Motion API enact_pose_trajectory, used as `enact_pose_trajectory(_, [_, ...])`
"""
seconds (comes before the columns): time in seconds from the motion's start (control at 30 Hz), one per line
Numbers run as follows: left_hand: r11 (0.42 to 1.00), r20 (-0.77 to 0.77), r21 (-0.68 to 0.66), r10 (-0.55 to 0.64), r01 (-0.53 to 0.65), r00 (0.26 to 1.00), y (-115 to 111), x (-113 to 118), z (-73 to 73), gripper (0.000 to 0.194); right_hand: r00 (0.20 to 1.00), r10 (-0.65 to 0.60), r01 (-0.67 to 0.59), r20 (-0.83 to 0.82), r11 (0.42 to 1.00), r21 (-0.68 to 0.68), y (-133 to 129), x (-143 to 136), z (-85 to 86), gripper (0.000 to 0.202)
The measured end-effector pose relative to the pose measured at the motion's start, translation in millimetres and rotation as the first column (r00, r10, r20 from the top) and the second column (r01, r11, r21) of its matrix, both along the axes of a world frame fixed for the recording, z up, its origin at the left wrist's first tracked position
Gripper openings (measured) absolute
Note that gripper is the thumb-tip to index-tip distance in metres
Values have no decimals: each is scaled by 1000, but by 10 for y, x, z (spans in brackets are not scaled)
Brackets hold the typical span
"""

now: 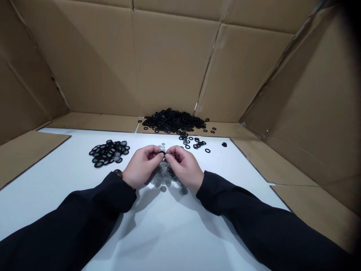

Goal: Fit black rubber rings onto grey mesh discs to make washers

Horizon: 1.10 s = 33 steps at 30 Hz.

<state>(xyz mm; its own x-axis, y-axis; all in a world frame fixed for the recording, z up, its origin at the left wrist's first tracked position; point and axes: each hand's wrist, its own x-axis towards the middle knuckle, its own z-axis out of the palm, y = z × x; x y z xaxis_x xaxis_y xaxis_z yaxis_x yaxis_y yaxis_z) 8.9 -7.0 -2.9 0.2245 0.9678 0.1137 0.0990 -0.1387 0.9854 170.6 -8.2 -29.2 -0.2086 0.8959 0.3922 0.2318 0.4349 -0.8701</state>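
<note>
Between the fingertips of both hands, a small black ring (163,152) is pinched above the table. My left hand (144,165) closes thumb and finger on its left side; my right hand (184,165) does the same on the right. Most of the ring is covered by the fingers, so I cannot tell whether a disc sits in it. Below the hands lies a heap of thin grey mesh-like discs (163,175), partly hidden by them. Left of my left hand is a pile of black rings with grey discs in them (108,152).
A large heap of black rings (175,120) rests at the back on a cardboard strip, against the cardboard wall (175,64). Loose rings (197,143) spill forward onto the white table (169,237). A small black clump (224,144) lies to the right. Cardboard walls also stand at both sides.
</note>
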Motion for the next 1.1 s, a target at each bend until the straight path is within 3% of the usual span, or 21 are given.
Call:
enact_pose_trajectory(0.17, [1000, 49, -22, -18, 19, 999, -11, 22, 0, 22, 987, -82, 53, 139, 978, 200, -25, 0, 15, 35])
enact_pose_trajectory(0.27, [998, 34, -7, -66, 66, 997, -37, 44, 22, 19, 972, -132, 63, 192, 943, 327, -14, 17, 32, 27])
enact_pose_trajectory(0.37, [997, 7, -12, -80, 80, 997, -56, 47, 52, 18, 975, -107, 24, 195, 922, 388, 12, 44, 27, 20])
enact_pose_trajectory(0.5, [997, -36, -44, -67, 66, 997, -64, 24, 77, 18, 976, -30, -75, 214, 882, 466, 46, 83, -3, 36])
enact_pose_trajectory(0.67, [997, -37, -51, -65, 63, 997, -58, 21, 73, 18, 965, 0, -127, 261, 872, 473, 53, 87, 3, 47])
enact_pose_trajectory(0.83, [994, -42, -70, -87, 84, 995, -58, 31, 73, 17, 967, -93, -28, 235, 884, 466, 57, 92, 4, 25])
enact_pose_trajectory(1.1, [992, -83, 9, -126, 127, 989, -25, -3, 31, 18, 937, 30, -211, 347, 841, 497, 95, 178, 3, 46])
